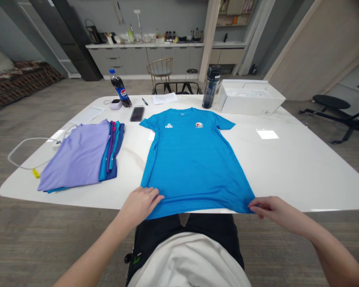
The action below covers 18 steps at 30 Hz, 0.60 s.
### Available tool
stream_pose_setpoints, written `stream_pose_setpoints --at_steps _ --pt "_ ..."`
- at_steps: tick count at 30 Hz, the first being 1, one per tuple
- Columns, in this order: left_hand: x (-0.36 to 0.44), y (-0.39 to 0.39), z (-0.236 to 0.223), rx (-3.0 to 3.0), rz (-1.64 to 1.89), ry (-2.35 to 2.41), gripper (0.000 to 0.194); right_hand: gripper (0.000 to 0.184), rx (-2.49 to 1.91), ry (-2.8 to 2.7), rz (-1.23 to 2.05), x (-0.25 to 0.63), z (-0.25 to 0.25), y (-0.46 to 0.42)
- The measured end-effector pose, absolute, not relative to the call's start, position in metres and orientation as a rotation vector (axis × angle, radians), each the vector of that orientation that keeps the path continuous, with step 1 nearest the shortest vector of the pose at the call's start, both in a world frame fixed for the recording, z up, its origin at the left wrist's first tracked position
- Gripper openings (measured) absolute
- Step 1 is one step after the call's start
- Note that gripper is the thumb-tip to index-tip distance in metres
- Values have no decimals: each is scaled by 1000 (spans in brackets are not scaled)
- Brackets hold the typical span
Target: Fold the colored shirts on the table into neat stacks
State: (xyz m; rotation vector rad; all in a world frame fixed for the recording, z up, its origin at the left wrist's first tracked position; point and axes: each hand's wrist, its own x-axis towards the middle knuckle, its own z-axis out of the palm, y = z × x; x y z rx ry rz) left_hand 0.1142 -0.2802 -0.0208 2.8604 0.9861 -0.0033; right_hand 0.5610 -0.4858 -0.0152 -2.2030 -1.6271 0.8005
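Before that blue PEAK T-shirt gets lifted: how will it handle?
Likely floppy: the blue PEAK T-shirt wrinkles softly near the hem, between the left hand and right hand. Probably light, since the cloth looks thin and lies nearly flat. May slide easily if pushed; the white tabletop looks smooth and glossy.

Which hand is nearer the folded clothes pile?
Left. The left hand is right of the folded clothes pile, on the blue shirt; the right hand is farther right, at the shirt's right hem corner.
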Motion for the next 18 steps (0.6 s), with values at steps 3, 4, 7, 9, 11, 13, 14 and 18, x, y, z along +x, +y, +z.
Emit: stream_pose_setpoints --at_steps 3,4,7,9,11,13,14,18 --pt "151 -237 -20 2802 201 1038 34 45 -2124 -1734 726 545 -16 -424" --pt "166 -218 -21 2791 285 1075 32 45 -2090 -1758 575 541 -20 -399" --pt "204 -166 -32 2817 360 1200 38 52 -2029 -1847 241 532 -42 -330" --pt "212 -148 -42 2823 260 1343 47 56 -2149 -1907 117 532 -58 -306" --pt "206 -145 -47 2785 162 1537 53 59 -2315 -1905 -6 535 -68 -302" --pt "192 -146 -47 2727 114 1686 55 61 -2448 -1847 -112 539 -69 -307" --pt "186 -143 -43 2703 107 1717 55 61 -2490 -1823 -139 541 -66 -308" --pt "182 -85 -23 2540 190 1814 44 47 -2349 -1933 -85 527 -41 -263"
